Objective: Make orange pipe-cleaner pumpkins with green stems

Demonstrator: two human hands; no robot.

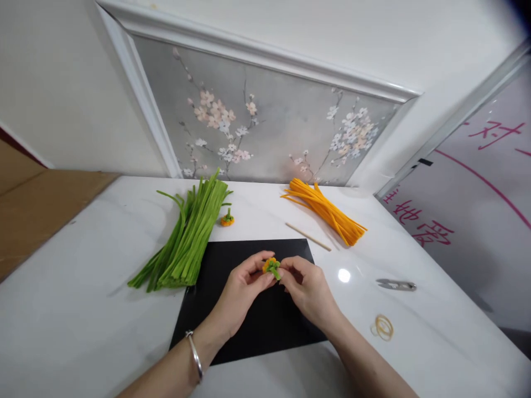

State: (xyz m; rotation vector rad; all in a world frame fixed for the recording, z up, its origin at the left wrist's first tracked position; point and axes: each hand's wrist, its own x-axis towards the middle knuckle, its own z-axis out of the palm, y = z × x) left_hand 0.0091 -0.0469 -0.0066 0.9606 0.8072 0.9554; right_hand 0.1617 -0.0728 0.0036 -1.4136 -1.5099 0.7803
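Observation:
Above the black mat (244, 331), a small orange and green pipe-cleaner piece (271, 266) is held between both hands. My left hand (244, 284) pinches its left side between thumb and fingers. On the other side my right hand (307, 287) is closed at its green part, thumb and index fingertips together. A similar orange piece with a green stem (227, 219) stands on the table behind the mat. To the left lies a thick bundle of green pipe cleaners (193, 237), overlapping the mat's edge. A bundle of orange pipe cleaners (326, 210) rests at the back right.
A thin wooden stick (308, 236) lies behind the mat. Off to the right are thread snips (396, 284) and several rubber bands (383, 327). A whiteboard (477, 210) leans at the right, a floral panel (269, 121) backs the table, and cardboard (45, 204) sits at the left.

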